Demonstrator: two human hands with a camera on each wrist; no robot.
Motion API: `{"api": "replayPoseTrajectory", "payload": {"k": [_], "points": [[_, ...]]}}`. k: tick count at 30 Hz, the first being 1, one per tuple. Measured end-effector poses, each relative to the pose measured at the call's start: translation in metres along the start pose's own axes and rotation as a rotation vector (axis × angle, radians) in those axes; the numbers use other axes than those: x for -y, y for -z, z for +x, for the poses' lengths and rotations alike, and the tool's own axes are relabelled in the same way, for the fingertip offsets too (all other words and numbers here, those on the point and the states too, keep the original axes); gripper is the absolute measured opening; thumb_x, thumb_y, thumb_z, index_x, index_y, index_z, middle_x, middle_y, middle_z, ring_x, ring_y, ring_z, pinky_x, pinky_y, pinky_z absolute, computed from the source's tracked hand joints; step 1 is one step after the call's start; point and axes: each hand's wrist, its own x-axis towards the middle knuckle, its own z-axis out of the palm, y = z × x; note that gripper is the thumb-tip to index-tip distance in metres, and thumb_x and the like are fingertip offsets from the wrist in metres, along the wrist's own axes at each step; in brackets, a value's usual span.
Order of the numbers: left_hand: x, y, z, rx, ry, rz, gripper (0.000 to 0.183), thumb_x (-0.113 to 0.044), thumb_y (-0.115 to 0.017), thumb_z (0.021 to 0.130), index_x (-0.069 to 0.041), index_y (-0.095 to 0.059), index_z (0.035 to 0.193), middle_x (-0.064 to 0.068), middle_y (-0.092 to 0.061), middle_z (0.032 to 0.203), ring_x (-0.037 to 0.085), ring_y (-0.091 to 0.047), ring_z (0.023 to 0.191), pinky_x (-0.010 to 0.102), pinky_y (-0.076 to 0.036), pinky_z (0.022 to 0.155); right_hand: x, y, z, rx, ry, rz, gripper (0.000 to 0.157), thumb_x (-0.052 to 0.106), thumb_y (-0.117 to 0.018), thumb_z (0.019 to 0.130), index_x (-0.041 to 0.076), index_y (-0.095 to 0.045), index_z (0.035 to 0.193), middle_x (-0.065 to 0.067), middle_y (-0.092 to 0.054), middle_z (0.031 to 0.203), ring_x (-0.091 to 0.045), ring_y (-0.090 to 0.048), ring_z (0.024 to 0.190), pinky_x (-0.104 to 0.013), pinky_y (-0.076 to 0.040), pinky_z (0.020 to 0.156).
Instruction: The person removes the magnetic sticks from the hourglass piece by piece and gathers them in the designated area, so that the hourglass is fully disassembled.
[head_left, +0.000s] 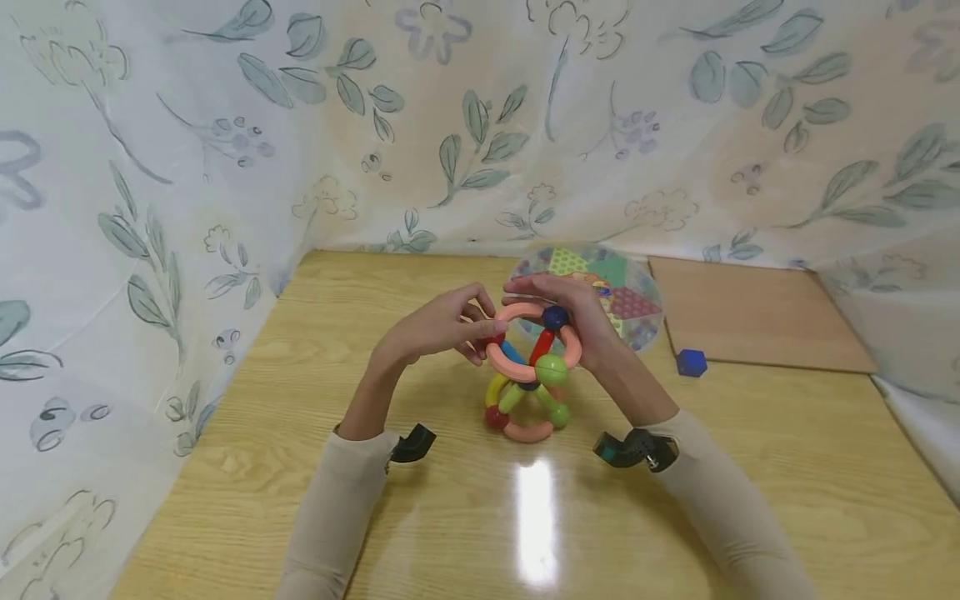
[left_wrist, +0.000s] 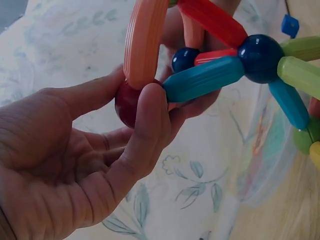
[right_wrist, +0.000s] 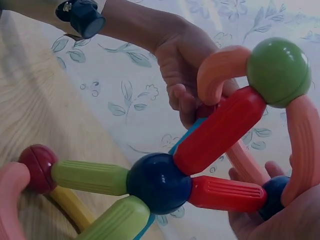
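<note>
A ball-and-stick building toy (head_left: 528, 382) stands upright on the table, with a ring of curved salmon sticks at the top. My left hand (head_left: 442, 325) pinches the dark red ball (left_wrist: 128, 106) on the ring's left between thumb and fingers. On the other side, my right hand (head_left: 583, 310) holds the ring by a dark blue ball (right_wrist: 274, 196), fingers behind it. A green ball (right_wrist: 279, 71) joins the ring at the front. Red sticks (right_wrist: 220, 130) and a blue stick (left_wrist: 205, 79) run from the ring to a central dark blue ball (right_wrist: 159, 183). Green sticks (right_wrist: 91, 177) spread below.
Behind the right hand lies a round, patterned clear bag or mat (head_left: 637, 304). A brown board (head_left: 757, 317) lies at the back right, with a small blue block (head_left: 691, 362) by its front edge. Floral cloth (head_left: 465, 125) hangs behind and left of the wooden table (head_left: 262, 417).
</note>
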Motion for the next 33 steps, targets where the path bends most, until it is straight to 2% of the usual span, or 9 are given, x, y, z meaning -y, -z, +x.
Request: {"api": "replayPoseTrajectory", "payload": {"k": [5, 9, 15, 21, 33], "points": [[-0.002, -0.0034, -0.0017, -0.004, 0.009, 0.029, 0.028, -0.029, -0.064, 0.105, -0.006, -0.052, 0.117, 0.015, -0.073, 0.099, 0.03, -0.075, 0.078, 0.042, -0.066, 0.073, -0.003, -0.0021, -0.0038, -0.01, -0.071, 0.042, 0.035, 0.013, -0.044, 0.111, 0.007, -0.078, 0.107, -0.002, -0.078, 0.112, -0.017, -0.076, 0.1, -0.036, -0.056, 0.104], [-0.0055, -0.0063, 0.0006, -0.014, -0.007, 0.025, 0.028, -0.028, -0.066, 0.104, -0.006, -0.054, 0.115, 0.016, -0.074, 0.102, 0.037, -0.076, 0.082, 0.043, -0.066, 0.073, -0.0023, -0.0005, -0.0057, -0.062, -0.058, 0.073, 0.031, 0.004, -0.051, 0.109, 0.008, -0.081, 0.104, -0.004, -0.08, 0.111, -0.019, -0.075, 0.104, -0.036, -0.06, 0.099], [-0.0072, -0.0082, -0.0003, -0.018, 0.018, -0.024, 0.025, -0.021, -0.069, 0.102, -0.001, -0.056, 0.111, 0.018, -0.075, 0.103, 0.024, -0.079, 0.078, 0.041, -0.066, 0.077, -0.0026, 0.001, -0.0063, -0.082, -0.072, 0.08, 0.028, 0.0, -0.055, 0.106, 0.007, -0.082, 0.104, -0.005, -0.08, 0.111, -0.021, -0.076, 0.106, -0.036, -0.06, 0.1], [-0.007, -0.0082, -0.0003, -0.027, -0.003, -0.031, 0.023, -0.016, -0.068, 0.102, 0.002, -0.059, 0.111, 0.018, -0.072, 0.102, 0.023, -0.08, 0.078, 0.051, -0.062, 0.089, -0.0019, 0.0005, -0.0065, -0.111, -0.067, 0.038, 0.028, 0.001, -0.056, 0.106, 0.009, -0.083, 0.102, -0.004, -0.08, 0.111, -0.02, -0.075, 0.108, -0.035, -0.061, 0.098], [-0.0052, -0.0099, 0.0002, -0.078, -0.007, -0.033, 0.013, -0.008, -0.067, 0.095, 0.001, -0.058, 0.099, 0.018, -0.073, 0.096, 0.017, -0.075, 0.076, 0.038, -0.066, 0.08, -0.0034, 0.0004, -0.0078, -0.106, -0.069, 0.025, 0.031, 0.003, -0.053, 0.107, 0.008, -0.083, 0.099, -0.005, -0.081, 0.109, -0.02, -0.076, 0.107, -0.034, -0.061, 0.097]]}}
